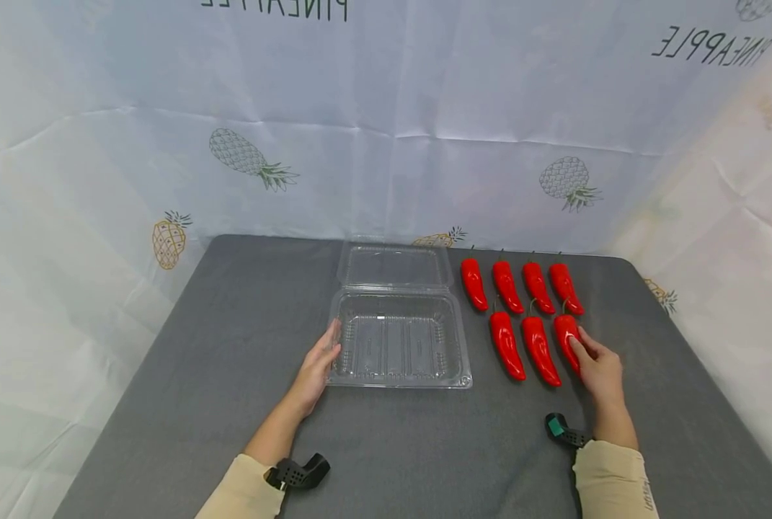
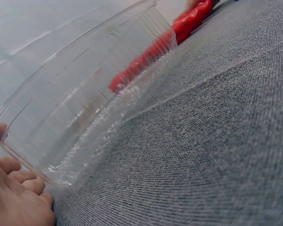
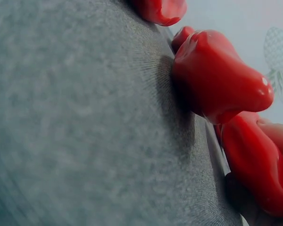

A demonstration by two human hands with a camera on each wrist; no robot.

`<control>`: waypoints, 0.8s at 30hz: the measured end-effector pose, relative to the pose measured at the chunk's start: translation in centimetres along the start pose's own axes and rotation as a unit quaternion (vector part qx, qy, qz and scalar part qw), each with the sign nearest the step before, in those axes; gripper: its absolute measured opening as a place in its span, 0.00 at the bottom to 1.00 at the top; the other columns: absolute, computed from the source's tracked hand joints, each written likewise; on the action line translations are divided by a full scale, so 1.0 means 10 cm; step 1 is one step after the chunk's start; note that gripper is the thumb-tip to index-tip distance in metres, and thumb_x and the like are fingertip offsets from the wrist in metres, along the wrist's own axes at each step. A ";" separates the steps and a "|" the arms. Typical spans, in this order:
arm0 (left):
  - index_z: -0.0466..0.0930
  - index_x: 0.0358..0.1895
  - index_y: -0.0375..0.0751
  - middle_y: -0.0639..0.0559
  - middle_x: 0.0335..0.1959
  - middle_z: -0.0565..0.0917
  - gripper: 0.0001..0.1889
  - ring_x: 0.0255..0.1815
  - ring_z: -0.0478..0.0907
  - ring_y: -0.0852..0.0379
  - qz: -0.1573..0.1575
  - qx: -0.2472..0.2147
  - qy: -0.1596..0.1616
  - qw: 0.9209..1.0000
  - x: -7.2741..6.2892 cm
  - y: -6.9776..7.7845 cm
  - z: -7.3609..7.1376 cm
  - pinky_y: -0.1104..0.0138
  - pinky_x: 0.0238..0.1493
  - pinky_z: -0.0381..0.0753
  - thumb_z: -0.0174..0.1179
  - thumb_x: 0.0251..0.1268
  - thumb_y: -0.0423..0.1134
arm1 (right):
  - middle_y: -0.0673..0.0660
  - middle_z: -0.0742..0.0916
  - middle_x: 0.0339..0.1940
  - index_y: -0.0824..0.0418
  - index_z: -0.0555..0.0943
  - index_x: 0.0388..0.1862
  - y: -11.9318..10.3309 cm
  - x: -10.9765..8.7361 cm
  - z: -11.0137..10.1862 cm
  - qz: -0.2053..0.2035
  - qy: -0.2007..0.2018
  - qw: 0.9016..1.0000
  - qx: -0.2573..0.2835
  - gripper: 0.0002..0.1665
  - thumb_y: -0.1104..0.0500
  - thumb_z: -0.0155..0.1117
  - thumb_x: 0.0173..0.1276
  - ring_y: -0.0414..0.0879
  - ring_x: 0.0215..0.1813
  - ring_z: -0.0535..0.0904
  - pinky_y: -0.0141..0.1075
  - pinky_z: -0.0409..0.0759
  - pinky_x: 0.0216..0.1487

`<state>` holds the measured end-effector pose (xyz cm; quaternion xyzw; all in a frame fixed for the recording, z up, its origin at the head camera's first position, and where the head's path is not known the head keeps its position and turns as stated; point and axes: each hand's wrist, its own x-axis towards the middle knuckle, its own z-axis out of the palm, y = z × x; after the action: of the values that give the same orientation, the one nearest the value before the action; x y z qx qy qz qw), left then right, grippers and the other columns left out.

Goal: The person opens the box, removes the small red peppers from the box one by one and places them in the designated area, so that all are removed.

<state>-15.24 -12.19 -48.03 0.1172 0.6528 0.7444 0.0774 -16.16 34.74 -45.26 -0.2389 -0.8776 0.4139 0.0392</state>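
Note:
My left hand (image 1: pixel 312 369) grips the left edge of a clear plastic container (image 1: pixel 337 378), thumb at the rim and fingers along the outside wall. The container lies with its hinged lid (image 1: pixel 395 267) folded back, away from me. In the left wrist view, curled fingers (image 2: pixel 23 177) show below its corner. On the right, my right hand (image 1: pixel 601 367) pinches a red chili pepper (image 1: pixel 565 331) between thumb and fingers, at the right end of the nearer row. Beside it lie two more red peppers (image 1: pixel 540 349), (image 1: pixel 506 346). The right wrist view shows the held pepper (image 3: pixel 254 162) close over the cloth.
Several red peppers (image 1: pixel 473 283) form a farther row behind, their thin stems pointing away. A grey cloth (image 1: pixel 197 404) covers the table. A white curtain printed with pineapples (image 1: pixel 386 86) hangs behind and at both sides. Each wrist wears a black camera (image 1: pixel 297 472).

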 end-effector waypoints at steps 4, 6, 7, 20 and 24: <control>0.35 0.72 0.28 0.37 0.76 0.38 0.32 0.76 0.30 0.44 0.001 0.002 -0.002 1.000 -0.01 0.00 0.00 0.52 0.72 0.31 0.37 0.74 0.39 | 0.68 0.60 0.72 0.51 0.57 0.71 0.00 0.01 0.01 -0.006 -0.010 1.000 -0.019 0.36 0.38 0.44 0.70 0.65 0.72 0.53 0.59 0.54 0.69; 0.35 0.72 0.28 0.37 0.76 0.38 0.32 0.76 0.30 0.44 0.001 0.003 -0.002 1.000 -0.01 0.00 -0.01 0.52 0.72 0.31 0.37 0.74 0.39 | 0.68 0.61 0.72 0.51 0.57 0.71 0.00 0.01 0.01 -0.008 -0.010 1.000 -0.024 0.35 0.38 0.44 0.70 0.66 0.72 0.54 0.59 0.54 0.69; 0.35 0.72 0.28 0.37 0.76 0.38 0.32 0.76 0.30 0.44 0.002 0.003 -0.003 1.000 0.00 0.00 -0.01 0.52 0.72 0.30 0.37 0.74 0.39 | 0.68 0.61 0.72 0.51 0.57 0.71 0.00 0.01 0.01 -0.007 -0.010 1.000 -0.024 0.35 0.38 0.44 0.70 0.66 0.72 0.54 0.60 0.54 0.69; 0.34 0.72 0.28 0.38 0.76 0.37 0.32 0.76 0.30 0.44 0.000 0.003 -0.008 1.000 0.01 0.02 0.00 0.51 0.73 0.30 0.37 0.74 0.39 | 0.69 0.61 0.72 0.51 0.55 0.72 -0.02 0.02 0.01 0.011 -0.022 0.998 -0.054 0.35 0.39 0.43 0.71 0.67 0.71 0.55 0.62 0.56 0.67; 0.35 0.72 0.28 0.38 0.76 0.37 0.32 0.76 0.30 0.44 -0.001 0.006 -0.005 1.000 0.01 0.01 0.00 0.51 0.72 0.30 0.37 0.74 0.38 | 0.70 0.60 0.71 0.53 0.54 0.72 -0.04 0.03 0.00 0.008 -0.023 0.997 -0.073 0.35 0.39 0.41 0.72 0.68 0.71 0.55 0.63 0.56 0.66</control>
<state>-15.32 -12.20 -47.90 0.1204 0.6569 0.7399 0.0809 -16.56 34.65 -45.04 -0.2387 -0.9041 0.3546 -0.0016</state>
